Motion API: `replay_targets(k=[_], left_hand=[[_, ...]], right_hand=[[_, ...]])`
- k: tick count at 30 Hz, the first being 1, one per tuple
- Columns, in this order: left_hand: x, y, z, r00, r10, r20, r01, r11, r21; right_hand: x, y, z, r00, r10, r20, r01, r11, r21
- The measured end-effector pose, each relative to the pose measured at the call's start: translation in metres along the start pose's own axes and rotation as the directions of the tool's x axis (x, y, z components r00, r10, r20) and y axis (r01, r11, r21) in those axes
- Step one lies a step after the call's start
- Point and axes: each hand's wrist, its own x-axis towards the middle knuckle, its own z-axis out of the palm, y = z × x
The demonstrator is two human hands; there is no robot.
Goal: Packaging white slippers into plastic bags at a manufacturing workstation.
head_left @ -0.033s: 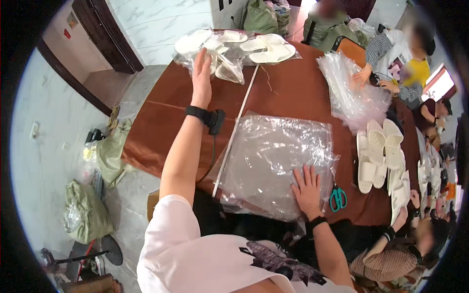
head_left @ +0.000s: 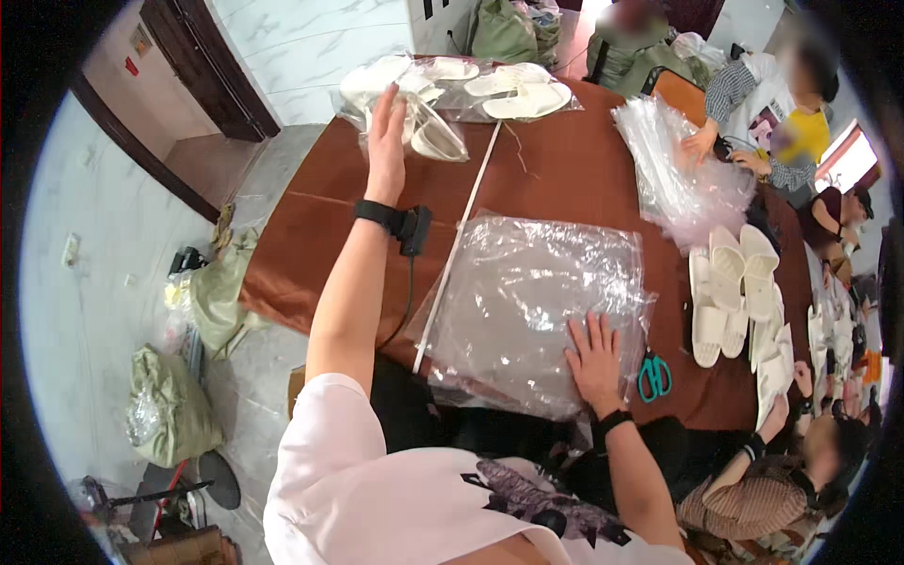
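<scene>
Fingers of the left hand stretch open over bagged slippers.
Rightward, the right hand lies flat, fingers spread, on the stack of clear bags; scissors sit just beyond. Judged: stacking step; next, let go, draw back.

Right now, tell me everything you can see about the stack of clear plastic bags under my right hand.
The stack of clear plastic bags lies flat on the brown tablecloth, right in front of the person. It looks like thin, glossy, see-through film, wrinkled and catching glare, roughly rectangular, its near edge hanging slightly over the table's edge. The right hand presses palm-down on its near right corner, fingers spread. A long white rod runs along its left side. Teal-handled scissors lie just to its right, apart from it.
</scene>
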Motion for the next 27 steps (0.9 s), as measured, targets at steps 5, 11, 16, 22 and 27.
replay_targets(k=[5, 11, 16, 22, 27], left_hand=[[-0.028, 0.073, 0.008, 0.981, 0.172, 0.093, -0.187, 0.961, 0.202], [-0.072, 0.12, 0.051, 0.974, 0.05, 0.222, -0.085, 0.984, 0.156], [-0.209, 0.098, 0.132, 0.845, -0.071, 0.53, 0.034, 0.996, 0.079], [-0.306, 0.057, 0.172, 0.674, 0.001, 0.738, -0.297, 0.916, 0.27], [-0.285, 0.019, 0.087, 0.899, -0.074, 0.431, -0.233, 0.752, 0.616]], right_hand=[[-0.004, 0.003, 0.005, 1.0, -0.005, -0.023, 0.005, 1.0, -0.008], [-0.009, 0.008, 0.011, 0.996, -0.013, -0.089, 0.01, 1.0, -0.028], [-0.008, 0.003, 0.007, 0.992, -0.041, -0.119, 0.04, 0.999, -0.016], [-0.012, 0.013, 0.025, 0.963, 0.019, -0.267, 0.065, 0.95, 0.304], [-0.007, 0.005, 0.009, 0.999, 0.024, -0.027, -0.024, 1.0, -0.014]])
